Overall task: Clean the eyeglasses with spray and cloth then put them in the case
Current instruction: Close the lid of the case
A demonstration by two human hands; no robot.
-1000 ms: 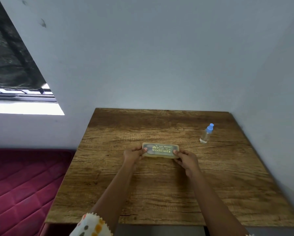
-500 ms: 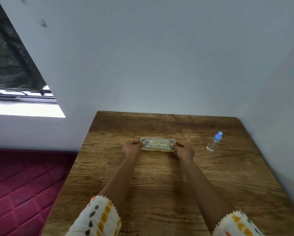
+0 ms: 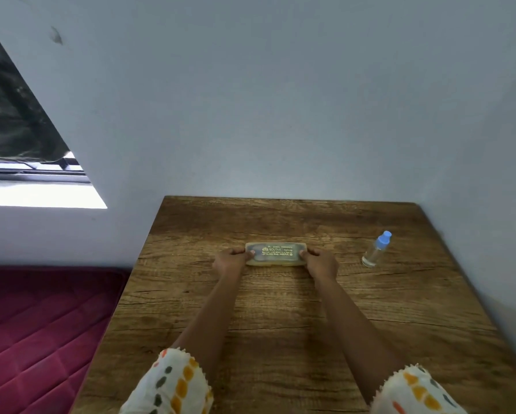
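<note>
On the case [image 3: 275, 254]: gold "SOUTHALL".

Brown wood-grain tabletop [image 3: 280, 339]; yellowish translucent case [image 3: 275, 254] with gold lettering; right of it, clear spray bottle [image 3: 375, 250], blue cap; maroon quilted mattress [image 3: 35, 324].

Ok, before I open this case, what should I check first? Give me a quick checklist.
1. case flat on table: ok.
2. left hand grips its left end: ok.
3. right hand grips its right end: ok.
4. bottle upright, apart from both hands: ok.
5. glasses inside the case: cannot tell, lid is down.
6. cloth within reach: not ok, none in view.
</note>
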